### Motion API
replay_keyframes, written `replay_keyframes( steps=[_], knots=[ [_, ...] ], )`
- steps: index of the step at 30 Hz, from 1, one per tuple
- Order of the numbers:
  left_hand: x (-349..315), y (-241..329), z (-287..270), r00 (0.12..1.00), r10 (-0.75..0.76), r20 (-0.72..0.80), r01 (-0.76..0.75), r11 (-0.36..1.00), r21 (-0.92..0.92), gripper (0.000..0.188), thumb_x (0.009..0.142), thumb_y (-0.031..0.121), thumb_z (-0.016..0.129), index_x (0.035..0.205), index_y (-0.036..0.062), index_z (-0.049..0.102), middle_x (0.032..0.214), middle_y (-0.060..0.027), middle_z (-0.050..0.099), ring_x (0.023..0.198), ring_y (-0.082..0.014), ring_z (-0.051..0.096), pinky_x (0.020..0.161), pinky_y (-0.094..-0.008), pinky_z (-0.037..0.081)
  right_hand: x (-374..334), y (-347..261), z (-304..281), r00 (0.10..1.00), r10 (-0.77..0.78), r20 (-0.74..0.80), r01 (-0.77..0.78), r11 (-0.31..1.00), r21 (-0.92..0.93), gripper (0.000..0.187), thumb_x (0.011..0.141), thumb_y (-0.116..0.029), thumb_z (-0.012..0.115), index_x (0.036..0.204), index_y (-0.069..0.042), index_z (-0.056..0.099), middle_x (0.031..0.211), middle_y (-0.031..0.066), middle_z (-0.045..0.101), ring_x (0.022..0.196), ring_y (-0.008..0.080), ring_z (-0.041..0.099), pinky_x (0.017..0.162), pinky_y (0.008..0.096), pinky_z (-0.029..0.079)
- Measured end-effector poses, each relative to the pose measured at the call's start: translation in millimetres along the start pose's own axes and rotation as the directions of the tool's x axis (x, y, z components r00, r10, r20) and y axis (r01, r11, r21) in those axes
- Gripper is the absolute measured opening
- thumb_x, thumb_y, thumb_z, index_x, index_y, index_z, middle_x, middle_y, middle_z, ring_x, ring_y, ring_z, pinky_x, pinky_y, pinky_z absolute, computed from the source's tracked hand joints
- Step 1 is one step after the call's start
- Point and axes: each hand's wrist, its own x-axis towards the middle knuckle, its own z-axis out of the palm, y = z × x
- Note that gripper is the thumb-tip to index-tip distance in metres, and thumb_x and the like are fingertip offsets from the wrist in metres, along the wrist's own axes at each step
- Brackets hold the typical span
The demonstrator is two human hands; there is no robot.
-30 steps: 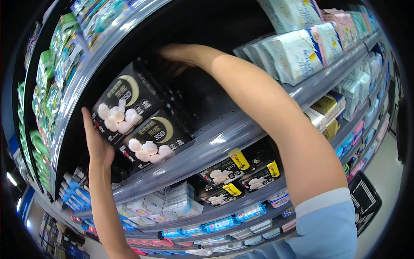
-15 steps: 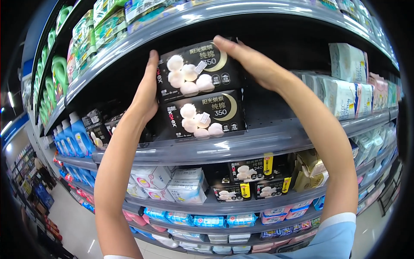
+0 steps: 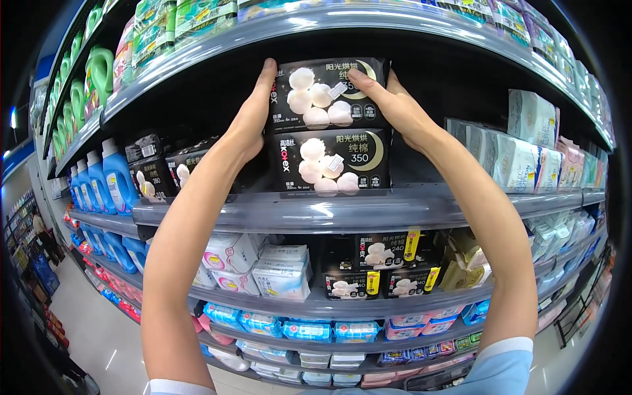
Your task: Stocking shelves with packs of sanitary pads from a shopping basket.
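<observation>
A black sanitary pad pack (image 3: 329,115) with white cotton bolls and a moon printed on it rests on a matching lower pack (image 3: 332,161). Its left end is pressed by my left hand (image 3: 253,108), thumb up along the edge. On the other end my right hand (image 3: 398,108) is closed, the thumb lying over the front and the fingers behind, partly hidden. The lower pack stands at the front of the dark shelf (image 3: 316,212), between my forearms.
Blue detergent bottles (image 3: 120,181) and other black packs (image 3: 150,179) stand to the left. White packs (image 3: 513,155) are stacked on the right. Overhead runs another shelf edge (image 3: 349,16). Lower shelves hold more black packs (image 3: 352,286) and blue wipes packs (image 3: 309,330).
The view has shifted, and the stack appears farther right and more level. My right thumb has slid lower on the upper pack's front. Both hands stay on that pack.
</observation>
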Motion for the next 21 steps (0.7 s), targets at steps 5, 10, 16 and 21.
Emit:
replay_keyframes(
  steps=[5, 10, 16, 21],
  knots=[
    [-10, -7, 0, 0.998, 0.049, 0.042, -0.048, 0.998, -0.032, 0.062, 0.088, 0.055, 0.032, 0.119, 0.0026, 0.047, 0.112, -0.0148, 0.055, 0.101, -0.0212, 0.056, 0.088, -0.0328, 0.046, -10, -1, 3, 1.000, 0.021, 0.006, -0.021, 1.000, 0.018, 0.098, 0.072, -0.061, 0.055, 0.130, 0.009, 0.019, 0.121, 0.0287, 0.041, 0.115, 0.0321, 0.043, 0.097, 0.0332, 0.034],
    [-15, -13, 1, 0.996, 0.048, 0.075, -0.042, 0.996, -0.082, 0.061, 0.089, 0.053, 0.033, 0.121, 0.0025, 0.044, 0.112, -0.0143, 0.054, 0.100, -0.0218, 0.057, 0.086, -0.0316, 0.047, -13, 1, 12, 0.999, 0.044, 0.025, -0.046, 0.994, 0.096, 0.094, 0.075, -0.057, 0.056, 0.130, 0.009, 0.019, 0.123, 0.0287, 0.040, 0.116, 0.0312, 0.043, 0.097, 0.0330, 0.035],
    [-16, -15, 4, 0.996, 0.050, 0.070, -0.043, 0.994, -0.099, 0.059, 0.089, 0.053, 0.035, 0.120, 0.0037, 0.044, 0.111, -0.0138, 0.055, 0.098, -0.0221, 0.058, 0.084, -0.0324, 0.049, -17, 1, 11, 0.998, 0.066, 0.008, -0.066, 0.993, 0.099, 0.094, 0.075, -0.057, 0.056, 0.130, 0.010, 0.019, 0.123, 0.0273, 0.039, 0.116, 0.0296, 0.043, 0.096, 0.0326, 0.036],
    [-19, -15, 2, 0.995, 0.063, 0.077, -0.054, 0.992, -0.114, 0.059, 0.088, 0.053, 0.036, 0.120, 0.0035, 0.044, 0.110, -0.0137, 0.055, 0.097, -0.0216, 0.059, 0.084, -0.0324, 0.049, -26, -7, 13, 0.996, 0.091, -0.001, -0.091, 0.993, 0.071, 0.096, 0.074, -0.058, 0.056, 0.130, 0.011, 0.018, 0.123, 0.0279, 0.040, 0.116, 0.0300, 0.042, 0.097, 0.0326, 0.034]
  ],
)
